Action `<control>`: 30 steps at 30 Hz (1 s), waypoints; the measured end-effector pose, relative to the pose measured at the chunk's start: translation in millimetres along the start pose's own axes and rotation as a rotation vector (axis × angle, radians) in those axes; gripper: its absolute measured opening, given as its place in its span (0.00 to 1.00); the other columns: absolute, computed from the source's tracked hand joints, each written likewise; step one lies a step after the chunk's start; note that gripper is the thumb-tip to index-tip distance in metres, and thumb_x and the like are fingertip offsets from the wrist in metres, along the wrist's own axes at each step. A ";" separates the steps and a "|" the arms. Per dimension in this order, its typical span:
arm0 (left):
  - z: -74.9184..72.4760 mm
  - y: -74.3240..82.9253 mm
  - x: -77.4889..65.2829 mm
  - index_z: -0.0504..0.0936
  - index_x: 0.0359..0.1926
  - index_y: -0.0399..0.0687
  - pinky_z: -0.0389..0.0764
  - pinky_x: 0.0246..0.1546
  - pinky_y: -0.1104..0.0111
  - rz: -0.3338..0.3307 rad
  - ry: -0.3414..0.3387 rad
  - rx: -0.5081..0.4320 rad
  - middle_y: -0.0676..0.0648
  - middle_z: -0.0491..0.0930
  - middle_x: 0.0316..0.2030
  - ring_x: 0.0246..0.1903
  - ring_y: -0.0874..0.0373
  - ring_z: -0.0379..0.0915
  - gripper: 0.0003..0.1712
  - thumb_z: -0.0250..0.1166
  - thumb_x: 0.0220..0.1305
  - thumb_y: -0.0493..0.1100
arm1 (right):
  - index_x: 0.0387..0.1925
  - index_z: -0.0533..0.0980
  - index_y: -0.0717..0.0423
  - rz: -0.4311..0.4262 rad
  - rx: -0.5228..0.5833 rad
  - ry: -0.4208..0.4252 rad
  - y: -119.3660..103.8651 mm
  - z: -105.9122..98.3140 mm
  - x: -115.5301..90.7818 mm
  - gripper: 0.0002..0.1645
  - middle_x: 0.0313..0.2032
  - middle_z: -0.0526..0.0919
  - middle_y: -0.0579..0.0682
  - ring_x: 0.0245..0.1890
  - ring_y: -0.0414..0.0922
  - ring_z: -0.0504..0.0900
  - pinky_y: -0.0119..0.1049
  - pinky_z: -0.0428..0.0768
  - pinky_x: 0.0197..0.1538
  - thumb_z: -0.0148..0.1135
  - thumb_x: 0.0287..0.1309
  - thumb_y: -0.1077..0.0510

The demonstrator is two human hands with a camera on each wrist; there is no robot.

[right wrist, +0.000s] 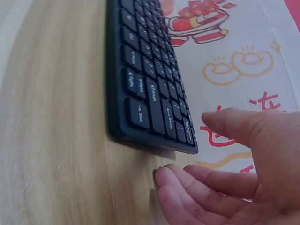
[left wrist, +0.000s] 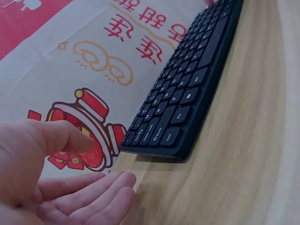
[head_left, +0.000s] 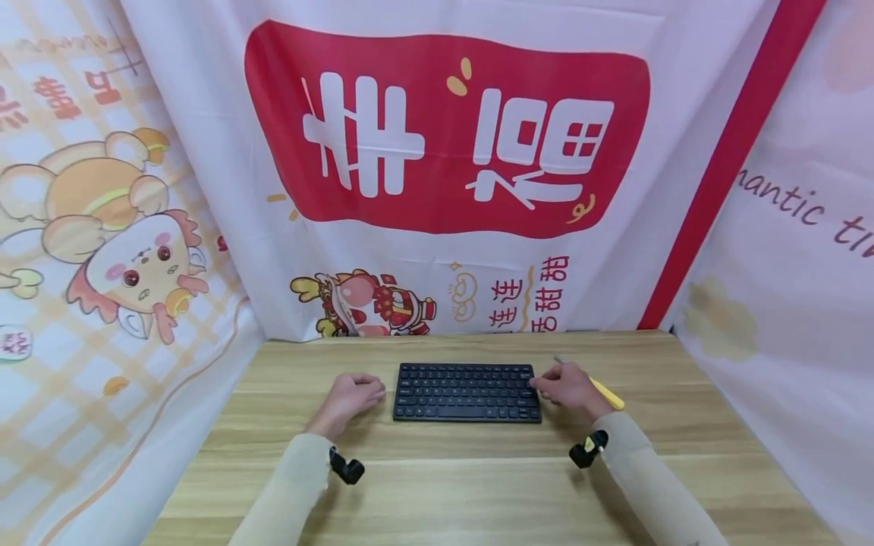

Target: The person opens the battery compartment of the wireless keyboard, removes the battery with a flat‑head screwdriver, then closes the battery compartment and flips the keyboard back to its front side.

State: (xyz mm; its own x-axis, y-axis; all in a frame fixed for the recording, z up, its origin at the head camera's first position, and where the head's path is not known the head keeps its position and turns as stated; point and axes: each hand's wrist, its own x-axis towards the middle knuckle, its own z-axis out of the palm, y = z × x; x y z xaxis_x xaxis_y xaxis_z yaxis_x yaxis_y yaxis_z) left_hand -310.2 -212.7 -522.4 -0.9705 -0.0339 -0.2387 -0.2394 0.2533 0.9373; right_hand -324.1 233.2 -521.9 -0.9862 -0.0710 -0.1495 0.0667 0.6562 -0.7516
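Observation:
A black compact keyboard lies on the wooden table, its long side across in front of me. Beside its left end is my left hand, relaxed and holding nothing. The left wrist view shows that thumb spread from the fingers, a small gap away from the keyboard's Ctrl corner. At the right end is my right hand, thumb and fingers apart in the right wrist view. Its thumb is close to the keyboard's edge; whether it touches cannot be told. Nothing shows between its fingers.
A slim tool with a yellow handle and a grey tip lies partly hidden behind my right hand. Printed cloth hangs at the back, the left and the right, meeting the table's edges.

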 end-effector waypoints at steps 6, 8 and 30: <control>9.8 7.7 11.6 0.81 0.56 0.26 0.88 0.56 0.59 -0.014 0.010 -0.015 0.30 0.86 0.53 0.55 0.42 0.87 0.18 0.65 0.72 0.36 | 0.49 0.85 0.68 0.079 0.148 -0.020 -1.0 -0.5 3.4 0.22 0.33 0.90 0.53 0.31 0.40 0.84 0.28 0.83 0.32 0.69 0.70 0.51; 11.7 7.9 13.5 0.81 0.56 0.25 0.88 0.56 0.58 -0.015 0.015 -0.013 0.29 0.86 0.52 0.53 0.42 0.88 0.17 0.64 0.73 0.35 | 0.51 0.85 0.68 0.085 0.151 -0.034 -4.1 1.1 4.3 0.23 0.36 0.91 0.55 0.33 0.41 0.86 0.30 0.85 0.35 0.69 0.70 0.50; 43.2 3.6 27.6 0.84 0.47 0.38 0.79 0.44 0.64 0.007 0.084 0.340 0.40 0.85 0.46 0.44 0.51 0.77 0.16 0.75 0.62 0.41 | 0.12 0.69 0.47 0.177 0.005 0.007 -10.0 19.4 12.9 0.31 0.14 0.68 0.41 0.17 0.39 0.66 0.31 0.62 0.23 0.72 0.66 0.46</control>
State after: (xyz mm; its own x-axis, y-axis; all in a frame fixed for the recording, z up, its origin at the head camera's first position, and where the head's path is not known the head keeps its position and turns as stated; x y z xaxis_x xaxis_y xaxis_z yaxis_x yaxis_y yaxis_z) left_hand -336.6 -170.9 -536.7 -0.9745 -0.1065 -0.1974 -0.2227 0.5612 0.7971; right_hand -334.5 211.2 -528.7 -0.9601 0.0504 -0.2751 0.2397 0.6546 -0.7170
